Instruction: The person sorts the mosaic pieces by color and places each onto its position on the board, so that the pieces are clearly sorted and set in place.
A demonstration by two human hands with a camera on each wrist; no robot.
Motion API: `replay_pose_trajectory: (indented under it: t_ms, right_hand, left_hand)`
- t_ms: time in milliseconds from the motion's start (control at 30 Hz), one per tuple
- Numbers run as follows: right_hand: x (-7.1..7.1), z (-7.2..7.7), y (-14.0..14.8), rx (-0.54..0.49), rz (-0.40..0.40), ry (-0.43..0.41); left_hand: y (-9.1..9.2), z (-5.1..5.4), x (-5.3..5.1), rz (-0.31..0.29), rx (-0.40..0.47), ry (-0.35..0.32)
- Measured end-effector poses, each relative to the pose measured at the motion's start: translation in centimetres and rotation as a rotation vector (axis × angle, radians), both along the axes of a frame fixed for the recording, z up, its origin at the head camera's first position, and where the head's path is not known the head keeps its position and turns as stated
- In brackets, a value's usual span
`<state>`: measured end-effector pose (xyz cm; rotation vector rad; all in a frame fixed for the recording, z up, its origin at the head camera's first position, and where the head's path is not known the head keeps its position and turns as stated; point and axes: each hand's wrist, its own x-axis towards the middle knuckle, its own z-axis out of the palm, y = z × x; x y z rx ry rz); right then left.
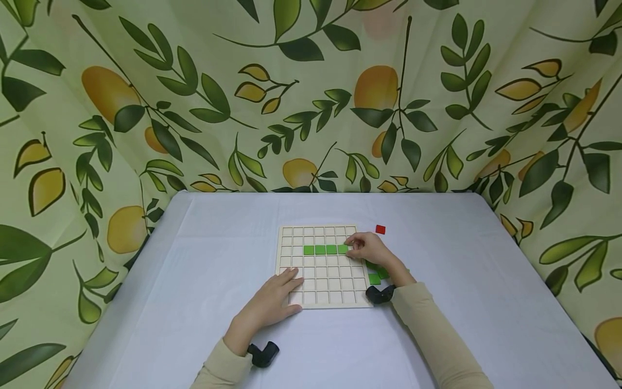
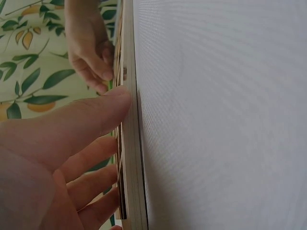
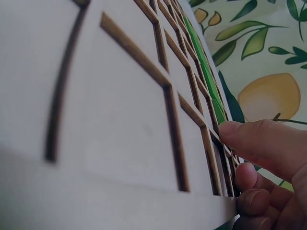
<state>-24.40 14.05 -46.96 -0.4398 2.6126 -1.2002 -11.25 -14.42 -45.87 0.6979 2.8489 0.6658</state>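
Note:
A pale wooden grid board [image 1: 323,283] lies on the table, with a short row of green square tiles [image 1: 319,250] in its upper cells. My right hand [image 1: 370,248] is at the right end of that row, its thumb and fingertips touching the last tile, which appears seated in its cell. In the right wrist view, the thumb [image 3: 261,136] meets the end of the green strip; the index fingertip is hidden. My left hand [image 1: 272,298] rests on the board's lower left part with fingers spread. The left wrist view shows its thumb [image 2: 112,105] against the board's edge.
Loose green tiles [image 1: 374,279] lie right of the board, partly under the right forearm. A single red tile [image 1: 380,229] lies beyond its upper right corner. A white cloth covers the table [image 1: 218,243], and a leaf-patterned curtain [image 1: 311,108] hangs behind it.

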Motion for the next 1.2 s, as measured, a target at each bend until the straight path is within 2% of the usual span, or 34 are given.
replay_pose_trajectory:
  t_ms: [300, 700, 1200]
  right_hand:
    - [-0.07, 0.06, -0.12, 0.028, -0.028, -0.007]
    - [-0.26, 0.08, 0.02, 0.037, -0.010, -0.003]
    - [-0.08, 0.39, 0.52, -0.008, 0.035, -0.004]
  left_hand:
    - [-0.02, 0.15, 0.07, 0.004, 0.006, -0.011]
    - [-0.10, 0.03, -0.02, -0.001, 0.001, -0.007]
    - [-0.08, -0.01, -0.14, -0.003, -0.003, -0.016]
